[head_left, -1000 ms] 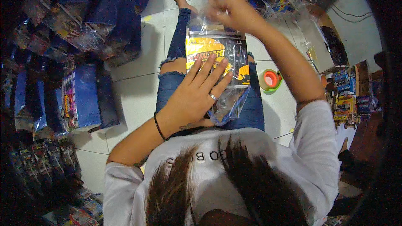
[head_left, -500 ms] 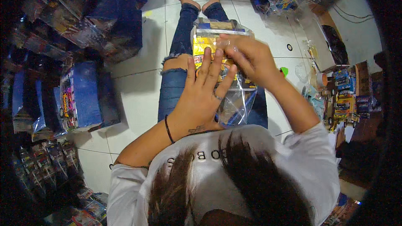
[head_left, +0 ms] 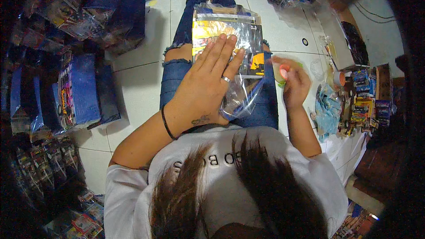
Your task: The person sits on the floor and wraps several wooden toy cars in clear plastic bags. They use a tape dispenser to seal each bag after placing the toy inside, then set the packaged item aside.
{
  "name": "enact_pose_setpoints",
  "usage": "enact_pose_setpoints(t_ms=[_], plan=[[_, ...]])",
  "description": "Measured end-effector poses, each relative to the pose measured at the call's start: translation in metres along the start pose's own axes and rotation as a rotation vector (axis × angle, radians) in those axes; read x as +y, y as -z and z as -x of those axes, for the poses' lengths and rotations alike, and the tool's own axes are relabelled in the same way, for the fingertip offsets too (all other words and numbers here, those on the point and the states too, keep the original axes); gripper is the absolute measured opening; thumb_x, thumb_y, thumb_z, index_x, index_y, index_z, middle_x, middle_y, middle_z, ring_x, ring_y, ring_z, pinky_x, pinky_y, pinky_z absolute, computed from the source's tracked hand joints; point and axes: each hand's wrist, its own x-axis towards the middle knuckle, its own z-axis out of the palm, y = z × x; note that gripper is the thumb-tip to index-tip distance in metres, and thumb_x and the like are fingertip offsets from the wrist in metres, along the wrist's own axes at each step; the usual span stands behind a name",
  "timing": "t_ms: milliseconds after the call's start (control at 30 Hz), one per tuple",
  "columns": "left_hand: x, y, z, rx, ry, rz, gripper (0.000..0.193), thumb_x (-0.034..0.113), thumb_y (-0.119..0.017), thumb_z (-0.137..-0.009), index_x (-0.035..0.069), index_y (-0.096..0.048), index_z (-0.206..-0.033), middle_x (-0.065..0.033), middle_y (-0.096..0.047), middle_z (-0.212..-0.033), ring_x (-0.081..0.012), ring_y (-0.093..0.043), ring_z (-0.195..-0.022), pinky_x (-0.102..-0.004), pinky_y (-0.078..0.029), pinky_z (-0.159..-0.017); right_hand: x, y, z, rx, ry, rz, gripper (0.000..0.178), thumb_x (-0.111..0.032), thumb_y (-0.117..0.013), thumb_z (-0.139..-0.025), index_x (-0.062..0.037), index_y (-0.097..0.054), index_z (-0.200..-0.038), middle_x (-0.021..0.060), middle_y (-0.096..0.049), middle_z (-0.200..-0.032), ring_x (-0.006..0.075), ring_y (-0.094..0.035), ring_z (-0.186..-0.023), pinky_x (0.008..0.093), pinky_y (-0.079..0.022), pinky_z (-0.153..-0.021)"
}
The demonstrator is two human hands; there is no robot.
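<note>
Blue, flat-sided boxes stand at the left of the tiled floor. On the denim lap, the left hand presses a clear, crinkled plastic bag around a black-and-yellow printed package, apparently to steady the slick film; its fingers lie straight, slightly spread, gripping nothing. The bag's far edge passes the knees, its loose end at the lap's near edge. Beside the lap, the blurred right hand curls at an orange-cored tape roll; whether it grips, I cannot tell. Farther right: crumpled pale-blue plastic, toy trucks.
</note>
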Motion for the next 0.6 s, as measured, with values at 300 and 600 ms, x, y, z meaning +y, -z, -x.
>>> enact_pose_setpoints(t_ms=[300,600], plan=[[0.002,-0.008,0.004,-0.040,-0.069,-0.148,0.093,0.042,-0.065,-0.065,-0.009,-0.034,-0.137,-0.0265,-0.031,-0.144,-0.0415,-0.028,-0.136,-0.0471,-0.024,-0.111,0.309,0.173,0.106,0.894,-1.174,0.622,0.066,-0.041,-0.074,-0.072,0.0079,-0.056,-0.112,0.0243,-0.063,-0.104,0.0354,-0.063,-0.099,0.0447,-0.051,-0.082],[-0.007,-0.014,0.005,0.003,-0.121,-0.099,0.097,0.042,-0.068,-0.059,-0.011,-0.035,-0.134,-0.0294,-0.034,-0.141,-0.0434,-0.030,-0.134,-0.0476,-0.024,-0.112,0.025,0.064,-0.106,0.454,0.041,-0.025,0.043,-0.007,-0.055,-0.082,0.0000,-0.050,-0.124,0.0104,-0.060,-0.113,0.0240,-0.059,-0.105,0.0364,-0.047,-0.094]])
